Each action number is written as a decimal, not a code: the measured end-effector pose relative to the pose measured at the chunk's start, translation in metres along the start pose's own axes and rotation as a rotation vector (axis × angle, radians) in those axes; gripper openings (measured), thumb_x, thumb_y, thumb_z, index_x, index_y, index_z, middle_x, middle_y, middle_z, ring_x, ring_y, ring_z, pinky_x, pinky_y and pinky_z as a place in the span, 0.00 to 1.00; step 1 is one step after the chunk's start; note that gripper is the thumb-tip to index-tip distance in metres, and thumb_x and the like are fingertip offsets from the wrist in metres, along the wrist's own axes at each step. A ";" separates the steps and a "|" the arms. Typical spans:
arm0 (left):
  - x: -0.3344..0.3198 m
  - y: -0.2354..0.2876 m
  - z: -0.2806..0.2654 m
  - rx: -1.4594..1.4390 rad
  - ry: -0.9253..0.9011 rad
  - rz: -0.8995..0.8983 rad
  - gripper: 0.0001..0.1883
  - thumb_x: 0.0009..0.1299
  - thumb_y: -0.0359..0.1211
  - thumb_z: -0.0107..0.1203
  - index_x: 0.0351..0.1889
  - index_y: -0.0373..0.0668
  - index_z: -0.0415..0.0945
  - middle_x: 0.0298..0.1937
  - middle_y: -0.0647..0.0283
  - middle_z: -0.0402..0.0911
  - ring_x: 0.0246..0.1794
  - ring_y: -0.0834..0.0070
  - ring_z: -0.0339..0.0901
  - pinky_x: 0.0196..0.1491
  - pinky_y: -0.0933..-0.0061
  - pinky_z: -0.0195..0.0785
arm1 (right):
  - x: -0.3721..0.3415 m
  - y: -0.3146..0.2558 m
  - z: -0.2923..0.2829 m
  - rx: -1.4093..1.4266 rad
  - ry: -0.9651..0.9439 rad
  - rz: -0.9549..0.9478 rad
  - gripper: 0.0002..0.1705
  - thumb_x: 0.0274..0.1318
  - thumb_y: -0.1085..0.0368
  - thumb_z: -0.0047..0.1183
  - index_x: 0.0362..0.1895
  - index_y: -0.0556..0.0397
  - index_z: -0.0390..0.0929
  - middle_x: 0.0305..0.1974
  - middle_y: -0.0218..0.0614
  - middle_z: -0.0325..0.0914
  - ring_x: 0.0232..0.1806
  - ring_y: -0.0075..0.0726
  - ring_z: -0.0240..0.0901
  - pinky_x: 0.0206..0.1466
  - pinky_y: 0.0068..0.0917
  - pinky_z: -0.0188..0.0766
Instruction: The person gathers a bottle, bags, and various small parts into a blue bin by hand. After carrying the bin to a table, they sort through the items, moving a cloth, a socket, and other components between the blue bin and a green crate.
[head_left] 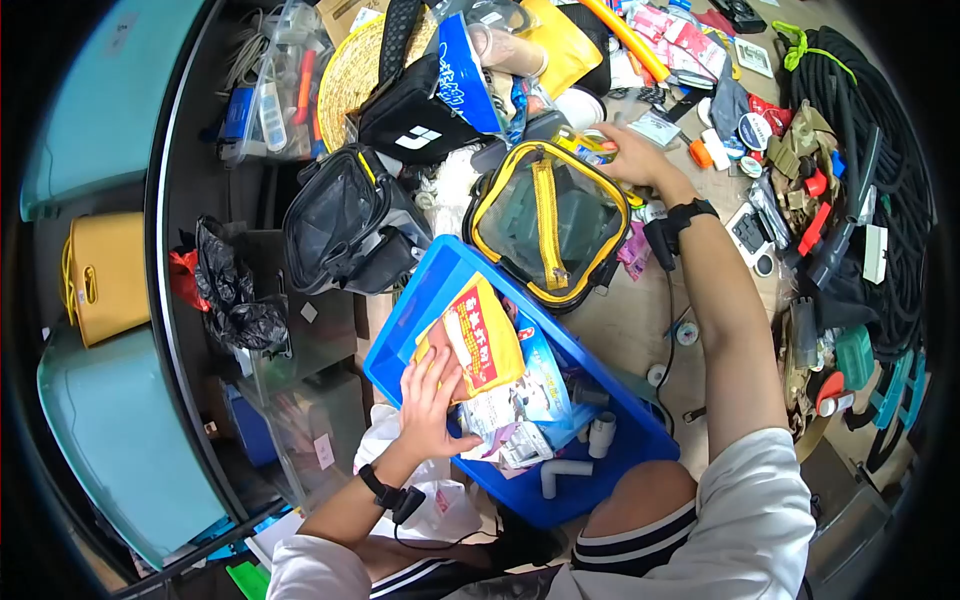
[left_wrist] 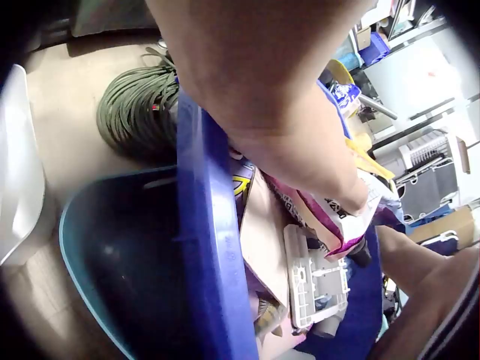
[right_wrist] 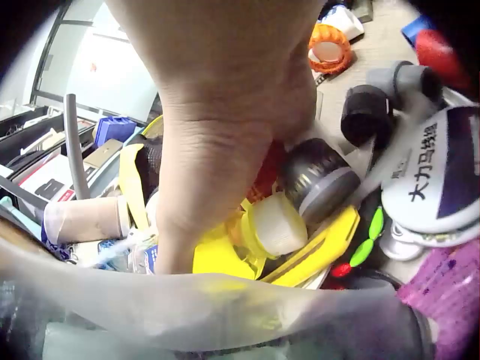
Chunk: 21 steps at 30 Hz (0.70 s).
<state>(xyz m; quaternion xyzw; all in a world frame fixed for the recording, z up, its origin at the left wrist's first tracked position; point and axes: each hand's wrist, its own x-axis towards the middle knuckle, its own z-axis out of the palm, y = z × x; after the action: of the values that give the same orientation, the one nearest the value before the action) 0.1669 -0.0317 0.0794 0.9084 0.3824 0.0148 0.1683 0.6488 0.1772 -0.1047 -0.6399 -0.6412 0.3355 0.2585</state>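
In the head view my left hand point(head_left: 430, 405) rests with fingers spread on a yellow packet point(head_left: 495, 320) with a red label. The packet lies among other packets in a blue bin point(head_left: 640, 455). My right hand point(head_left: 635, 158) reaches past a clear bag with yellow trim point(head_left: 515, 215) to a yellow item point(head_left: 575, 145) behind it. In the right wrist view, that hand point(right_wrist: 217, 165) is down beside a yellow wrapper point(right_wrist: 221, 259) and a yellow-rimmed white jar point(right_wrist: 276, 225); its fingertips are mostly hidden, and I cannot tell whether they grip anything.
Grey pipe elbows point(head_left: 565, 472) and a blue packet point(head_left: 545, 380) lie in the bin. A black mesh bag point(head_left: 345, 220) stands left of the clear bag. Coiled black rope point(head_left: 875, 190) and small gear crowd the right side. A dark tub point(left_wrist: 127, 262) stands beside the bin.
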 end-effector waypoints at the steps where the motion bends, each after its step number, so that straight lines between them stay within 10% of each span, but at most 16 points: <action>1: 0.001 -0.001 0.000 0.003 0.008 0.005 0.58 0.47 0.62 0.72 0.75 0.43 0.65 0.80 0.43 0.59 0.80 0.39 0.54 0.74 0.33 0.42 | -0.003 0.001 0.001 0.061 -0.011 0.015 0.47 0.48 0.44 0.69 0.73 0.35 0.68 0.58 0.55 0.74 0.61 0.61 0.74 0.66 0.45 0.70; 11: 0.001 0.001 0.001 0.026 0.011 0.004 0.57 0.51 0.65 0.68 0.74 0.40 0.65 0.80 0.41 0.59 0.80 0.39 0.54 0.75 0.34 0.41 | -0.005 -0.003 0.006 0.047 0.018 0.056 0.46 0.47 0.48 0.69 0.72 0.38 0.67 0.57 0.54 0.80 0.60 0.59 0.77 0.65 0.45 0.72; 15: 0.000 0.001 0.002 0.042 0.038 0.016 0.57 0.52 0.66 0.67 0.74 0.40 0.66 0.79 0.40 0.60 0.79 0.39 0.55 0.74 0.34 0.43 | -0.043 0.002 -0.004 0.446 0.083 0.034 0.49 0.44 0.47 0.77 0.68 0.52 0.69 0.57 0.45 0.80 0.58 0.39 0.78 0.62 0.35 0.73; 21: 0.001 -0.002 0.008 0.038 0.087 -0.009 0.53 0.58 0.71 0.60 0.72 0.41 0.69 0.78 0.41 0.64 0.78 0.39 0.59 0.74 0.33 0.43 | -0.123 0.005 -0.036 1.005 0.213 -0.037 0.57 0.46 0.48 0.78 0.74 0.55 0.60 0.59 0.41 0.78 0.62 0.37 0.75 0.66 0.35 0.71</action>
<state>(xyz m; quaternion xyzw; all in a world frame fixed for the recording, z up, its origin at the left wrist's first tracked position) 0.1676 -0.0320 0.0716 0.9082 0.3937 0.0463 0.1343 0.6853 0.0583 -0.0734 -0.4558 -0.3822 0.5305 0.6039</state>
